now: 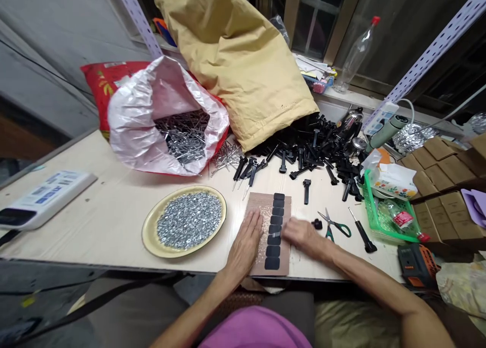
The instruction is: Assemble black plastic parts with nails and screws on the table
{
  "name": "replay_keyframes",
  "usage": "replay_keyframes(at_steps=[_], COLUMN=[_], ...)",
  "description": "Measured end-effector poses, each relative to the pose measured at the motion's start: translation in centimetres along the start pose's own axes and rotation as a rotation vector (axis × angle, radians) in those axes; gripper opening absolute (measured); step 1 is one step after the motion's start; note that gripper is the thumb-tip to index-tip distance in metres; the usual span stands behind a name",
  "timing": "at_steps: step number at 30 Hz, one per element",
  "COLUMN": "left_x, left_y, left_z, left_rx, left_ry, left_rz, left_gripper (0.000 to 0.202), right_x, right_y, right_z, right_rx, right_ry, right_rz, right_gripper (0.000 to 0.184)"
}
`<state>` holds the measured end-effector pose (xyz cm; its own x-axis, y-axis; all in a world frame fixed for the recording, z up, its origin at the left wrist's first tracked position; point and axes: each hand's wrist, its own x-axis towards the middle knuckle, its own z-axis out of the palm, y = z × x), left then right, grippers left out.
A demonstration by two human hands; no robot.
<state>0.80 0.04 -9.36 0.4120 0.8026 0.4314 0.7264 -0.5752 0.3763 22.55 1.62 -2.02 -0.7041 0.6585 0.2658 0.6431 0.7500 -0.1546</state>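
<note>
My left hand [246,239] lies flat with fingers stretched out on the left part of a brown board [269,204] near the table's front edge. A column of several black pads [276,225] runs down the board's middle. My right hand [299,234] rests at the board's right edge, fingers curled together, pinching a small silvery piece I cannot make out against the pads. A round gold plate [149,231] heaped with small silver nuts [189,219] sits just left of the board.
A white-and-red bag of nails [182,135] and a tan sack [243,59] spilling black plastic pieces [307,145] fill the back. Green-handled scissors [334,225], a screwdriver [362,231], a green basket [375,226], cardboard boxes [436,186] and a scale [41,196] stand around.
</note>
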Motion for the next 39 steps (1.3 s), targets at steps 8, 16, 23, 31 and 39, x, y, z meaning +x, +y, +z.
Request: replay_keyframes(at_steps=[8, 16, 23, 31, 39], left_x=[-0.1, 0.0, 0.1, 0.3, 0.5], left_y=[0.2, 0.1, 0.1, -0.3, -0.2], left_z=[0.0, -0.1, -0.1, 0.0, -0.4], left_rx=[-0.003, -0.015, -0.001, -0.007, -0.051], left_ry=[-0.011, -0.058, -0.053, -0.069, -0.107], left_rz=[-0.010, -0.031, -0.038, -0.010, -0.034], left_gripper=[0.062, 0.062, 0.058, 0.055, 0.054], right_x=[2.3, 1.0, 1.9, -0.3, -6.3], right_y=[1.7, 0.2, 1.7, -5.1, -14.3], right_z=[-1.2, -1.0, -0.2, -1.9, 0.8], right_rx=[-0.006, 0.176, 0.173, 0.385, 1.863], right_ry=[-0.040, -0.060, -0.034, -0.073, -0.385], right_rz=[0.116, 0.082, 0.150, 0.215, 1.337], right_gripper=[0.033, 0.037, 0.039, 0.031, 0.025])
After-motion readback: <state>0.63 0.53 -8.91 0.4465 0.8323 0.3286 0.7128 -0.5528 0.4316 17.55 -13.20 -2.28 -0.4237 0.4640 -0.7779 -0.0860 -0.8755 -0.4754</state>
